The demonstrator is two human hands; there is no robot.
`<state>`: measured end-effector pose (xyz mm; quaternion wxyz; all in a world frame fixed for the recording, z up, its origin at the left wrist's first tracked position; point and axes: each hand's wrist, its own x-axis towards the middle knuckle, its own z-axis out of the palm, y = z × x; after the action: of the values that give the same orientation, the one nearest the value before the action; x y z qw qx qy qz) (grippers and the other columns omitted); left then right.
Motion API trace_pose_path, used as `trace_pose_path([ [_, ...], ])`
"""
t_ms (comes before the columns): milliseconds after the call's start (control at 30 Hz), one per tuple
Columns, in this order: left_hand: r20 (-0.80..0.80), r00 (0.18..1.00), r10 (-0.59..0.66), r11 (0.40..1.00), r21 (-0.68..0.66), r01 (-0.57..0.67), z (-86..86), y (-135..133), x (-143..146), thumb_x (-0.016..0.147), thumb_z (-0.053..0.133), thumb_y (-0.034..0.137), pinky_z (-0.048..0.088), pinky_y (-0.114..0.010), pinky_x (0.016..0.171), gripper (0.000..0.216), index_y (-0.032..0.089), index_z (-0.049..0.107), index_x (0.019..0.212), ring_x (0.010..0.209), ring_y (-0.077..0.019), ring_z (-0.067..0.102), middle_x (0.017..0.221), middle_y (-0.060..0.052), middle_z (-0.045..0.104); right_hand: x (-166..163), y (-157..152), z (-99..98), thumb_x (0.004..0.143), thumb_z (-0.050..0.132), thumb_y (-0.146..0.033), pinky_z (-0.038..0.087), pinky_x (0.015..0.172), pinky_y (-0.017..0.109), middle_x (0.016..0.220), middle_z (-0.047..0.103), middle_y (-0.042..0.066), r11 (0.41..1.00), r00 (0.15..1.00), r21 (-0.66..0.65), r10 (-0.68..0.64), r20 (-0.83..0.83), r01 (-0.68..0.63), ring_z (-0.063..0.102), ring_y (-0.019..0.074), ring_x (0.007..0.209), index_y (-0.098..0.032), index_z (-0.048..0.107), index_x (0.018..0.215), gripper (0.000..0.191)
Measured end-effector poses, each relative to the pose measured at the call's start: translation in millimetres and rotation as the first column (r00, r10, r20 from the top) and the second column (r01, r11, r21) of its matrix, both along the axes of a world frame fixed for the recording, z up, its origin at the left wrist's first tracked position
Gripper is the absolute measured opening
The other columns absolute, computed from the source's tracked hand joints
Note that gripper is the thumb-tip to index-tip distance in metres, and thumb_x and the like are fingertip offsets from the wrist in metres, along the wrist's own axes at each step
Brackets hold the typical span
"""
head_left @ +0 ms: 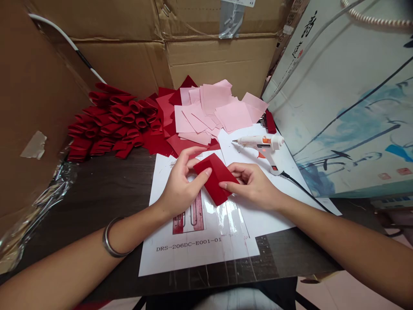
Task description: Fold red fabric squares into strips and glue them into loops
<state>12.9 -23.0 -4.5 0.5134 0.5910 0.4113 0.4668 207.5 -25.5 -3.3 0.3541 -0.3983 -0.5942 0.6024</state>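
Head view: dark tabletop before cardboard boxes (left hand and right hand both pinching a red fabric piece)

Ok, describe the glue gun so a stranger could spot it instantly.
On the dark table, right of the pink paper squares, lies a white paper sheet. The white hot glue gun sits on it, nozzle pointing left, set apart by its orange trigger and black cord.

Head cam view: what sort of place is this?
Likely a small handcraft workshop: a white hot-glue gun, a heap of rolled red fabric pieces, and a printed white pattern sheet beside brown cardboard cartons.
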Motion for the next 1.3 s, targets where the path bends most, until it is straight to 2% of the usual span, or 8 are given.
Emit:
trace_pose_path([
  [200, 0.016, 1.000, -0.006, 1.000, -0.024, 0.007, 2.8, 1.2, 0.1, 0.089, 0.064, 0.034, 0.054, -0.029, 0.074, 0.042, 0.022, 0.048, 0.126, 0.087, -0.0176, 0.067, 0.097, -0.005, 0.067, -1.2, -2.3, -2.4, 0.086, 0.067, -0.038, 0.052, 0.065, 0.031, 0.081, 0.072, 0.003, 0.995, 0.995, -0.091, 0.033, -0.092, -0.042, 0.067, 0.0154, 0.072, -0.017, 0.064, 0.099, 0.024],
  [333, 0.097, 0.992, -0.084, 0.996, -0.010, 0.086, 0.8, 3.0, -2.5, 0.088, 0.062, 0.048, 0.055, -0.029, 0.074, 0.058, 0.022, 0.039, 0.135, 0.087, -0.0171, 0.067, 0.110, -0.009, 0.067, -2.7, 0.2, -1.9, 0.087, 0.066, -0.036, 0.053, 0.069, 0.034, 0.085, 0.073, 0.004, 0.992, 0.987, -0.080, -0.103, -0.119, 0.094, 0.068, 0.0170, 0.076, -0.019, 0.061, 0.114, 0.032],
  [433, 0.057, 0.990, -0.130, 0.989, -0.061, 0.133, 0.1, 2.8, -1.9, 0.080, 0.074, 0.041, 0.055, -0.032, 0.083, 0.075, 0.025, 0.034, 0.142, 0.098, -0.0202, 0.067, 0.126, -0.012, 0.062, -3.5, 1.5, -1.9, 0.087, 0.067, -0.036, 0.054, 0.067, 0.034, 0.080, 0.072, 0.002, 0.984, 0.978, -0.065, -0.174, -0.119, 0.167, 0.067, 0.0169, 0.072, -0.021, 0.059, 0.119, 0.036],
  [567, 0.003, 0.991, -0.133, 0.984, -0.121, 0.132, -0.3, 1.7, 1.2, 0.078, 0.077, 0.029, 0.055, -0.032, 0.083, 0.074, 0.025, 0.038, 0.140, 0.094, -0.0201, 0.069, 0.122, -0.011, 0.065, -4.7, 1.7, -4.1, 0.086, 0.068, -0.034, 0.055, 0.078, 0.035, 0.090, 0.072, 0.002, 0.980, 0.960, -0.050, -0.198, -0.198, 0.192, 0.068, 0.0163, 0.083, -0.022, 0.063, 0.111, 0.028],
  [767, 0.037, 0.996, -0.087, 0.988, -0.127, 0.091, 0.4, 1.7, 1.0, 0.088, 0.066, 0.037, 0.058, -0.030, 0.075, 0.026, 0.019, 0.056, 0.104, 0.080, -0.0160, 0.067, 0.091, -0.005, 0.067, -5.1, 2.6, -9.1, 0.087, 0.066, -0.041, 0.055, 0.075, 0.033, 0.088, 0.070, 0.002, 0.967, 0.943, -0.056, -0.256, -0.215, 0.250, 0.065, 0.0141, 0.078, -0.021, 0.064, 0.087, 0.020],
  [1000, 0.256, 0.958, -0.129, 0.963, -0.197, 0.182, 1.0, 6.2, -2.8, 0.092, 0.032, 0.070, 0.059, -0.033, 0.063, 0.064, 0.018, 0.055, 0.122, 0.095, -0.0261, 0.067, 0.093, -0.011, 0.069, -3.8, 3.8, -8.7, 0.085, 0.068, -0.043, 0.052, 0.059, 0.028, 0.078, 0.066, -0.002, 0.943, 0.929, -0.006, -0.330, -0.167, 0.334, 0.053, 0.0096, 0.056, -0.023, 0.062, 0.091, 0.021],
  [1133, 0.254, 0.966, -0.058, 0.964, -0.236, 0.120, 2.7, 5.7, -1.2, 0.091, 0.051, 0.056, 0.060, -0.033, 0.064, 0.048, 0.017, 0.055, 0.120, 0.085, -0.0217, 0.067, 0.091, -0.008, 0.069, -4.6, 4.2, -8.6, 0.084, 0.068, -0.044, 0.051, 0.054, 0.027, 0.083, 0.068, 0.000, 0.937, 0.925, -0.008, -0.347, -0.157, 0.350, 0.053, 0.0104, 0.056, -0.023, 0.062, 0.098, 0.026],
  [1300, 0.127, 0.990, -0.053, 0.986, -0.148, 0.071, 5.6, 2.8, 1.1, 0.082, 0.072, 0.027, 0.060, -0.032, 0.080, 0.043, 0.019, 0.054, 0.119, 0.087, -0.0171, 0.068, 0.100, -0.005, 0.070, -4.6, 1.5, -5.3, 0.083, 0.070, -0.037, 0.056, 0.072, 0.033, 0.083, 0.068, 0.000, 0.953, 0.931, -0.012, -0.298, -0.211, 0.302, 0.061, 0.0134, 0.069, -0.023, 0.061, 0.102, 0.025],
])
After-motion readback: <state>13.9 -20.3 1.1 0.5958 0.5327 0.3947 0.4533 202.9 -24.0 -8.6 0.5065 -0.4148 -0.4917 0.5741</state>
